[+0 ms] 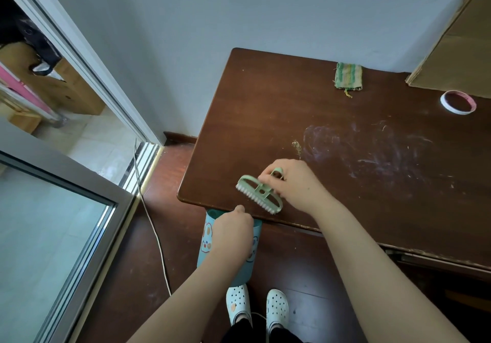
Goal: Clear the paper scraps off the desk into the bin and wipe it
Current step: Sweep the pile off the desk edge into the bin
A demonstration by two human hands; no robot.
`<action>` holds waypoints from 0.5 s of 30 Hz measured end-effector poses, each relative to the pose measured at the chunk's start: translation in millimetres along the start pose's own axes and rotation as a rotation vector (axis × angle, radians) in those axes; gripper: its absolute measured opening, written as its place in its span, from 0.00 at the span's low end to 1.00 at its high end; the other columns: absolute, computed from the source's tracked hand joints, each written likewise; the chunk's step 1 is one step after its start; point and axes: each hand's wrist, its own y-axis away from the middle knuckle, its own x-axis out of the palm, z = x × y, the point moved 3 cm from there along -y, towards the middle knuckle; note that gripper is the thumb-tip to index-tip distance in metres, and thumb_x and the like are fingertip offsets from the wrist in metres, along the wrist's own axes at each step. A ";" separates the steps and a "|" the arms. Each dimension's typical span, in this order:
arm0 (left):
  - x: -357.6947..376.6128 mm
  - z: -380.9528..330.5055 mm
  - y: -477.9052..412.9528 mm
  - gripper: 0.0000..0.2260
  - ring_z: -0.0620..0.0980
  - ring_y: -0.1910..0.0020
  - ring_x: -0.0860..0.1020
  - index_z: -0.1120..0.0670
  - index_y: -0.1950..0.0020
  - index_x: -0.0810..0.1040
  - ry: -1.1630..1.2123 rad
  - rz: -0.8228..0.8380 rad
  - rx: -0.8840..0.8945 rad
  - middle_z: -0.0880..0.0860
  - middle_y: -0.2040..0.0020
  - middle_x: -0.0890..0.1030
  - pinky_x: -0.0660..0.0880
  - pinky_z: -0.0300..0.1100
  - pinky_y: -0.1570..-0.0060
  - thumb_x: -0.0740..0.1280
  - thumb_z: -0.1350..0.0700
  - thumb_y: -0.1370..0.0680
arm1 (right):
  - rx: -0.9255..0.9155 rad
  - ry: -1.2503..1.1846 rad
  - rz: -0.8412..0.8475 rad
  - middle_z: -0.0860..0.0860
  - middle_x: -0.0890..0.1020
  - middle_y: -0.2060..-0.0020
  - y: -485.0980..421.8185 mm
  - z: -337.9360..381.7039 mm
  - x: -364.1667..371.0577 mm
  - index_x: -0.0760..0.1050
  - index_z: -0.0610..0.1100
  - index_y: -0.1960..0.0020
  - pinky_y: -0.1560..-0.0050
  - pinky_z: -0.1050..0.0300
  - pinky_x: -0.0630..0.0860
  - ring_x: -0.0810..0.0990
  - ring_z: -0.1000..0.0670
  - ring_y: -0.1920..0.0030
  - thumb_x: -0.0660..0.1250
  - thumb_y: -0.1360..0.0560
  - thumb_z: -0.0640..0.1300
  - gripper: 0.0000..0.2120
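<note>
Right grip pinches one brush; left grip holds one bin

A dark, scuffed wooden desk, a green plastic brush, a woven cloth and matt cardboard were seen.

Right hand grips the handle of a green scrub brush, bristles down on the desk at its front edge, near the front-left corner. Left hand holds the rim of a blue cartoon-print bin just under that edge. Small pile of scraps sits behind the brush, next to whitish smears. Folded cloth at the back edge; tape roll and cardboard at back right.
</note>
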 end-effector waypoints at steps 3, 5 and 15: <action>-5.3 -1.7 -3.9 0.08 0.53 0.56 0.77 0.58 0.51 0.78 -0.025 0.008 -0.004 0.53 0.52 0.68 0.69 0.41 0.62 0.66 0.67 0.28 | 0.029 0.070 -0.206 0.52 0.80 0.57 -1.9 -13.7 -26.9 0.81 0.47 0.54 0.57 0.59 0.70 0.77 0.52 0.58 0.66 0.24 0.47 0.07; -8.7 -3.0 -7.7 0.10 0.54 0.52 0.78 0.58 0.48 0.78 -0.040 0.004 -0.017 0.53 0.51 0.69 0.69 0.41 0.62 0.67 0.66 0.28 | 0.043 0.132 -0.302 0.50 0.80 0.55 -3.5 -24.2 -43.0 0.81 0.45 0.51 0.57 0.62 0.65 0.75 0.52 0.56 0.65 0.24 0.45 0.07; -13.0 -7.5 -18.8 0.14 0.55 0.49 0.77 0.58 0.42 0.76 -0.050 0.091 -0.049 0.54 0.43 0.73 0.70 0.43 0.60 0.69 0.64 0.27 | 0.116 0.279 -0.438 0.44 0.77 0.44 -43.5 -60.7 -56.1 0.76 0.41 0.38 0.53 0.56 0.69 0.75 0.45 0.47 0.59 0.20 0.42 0.13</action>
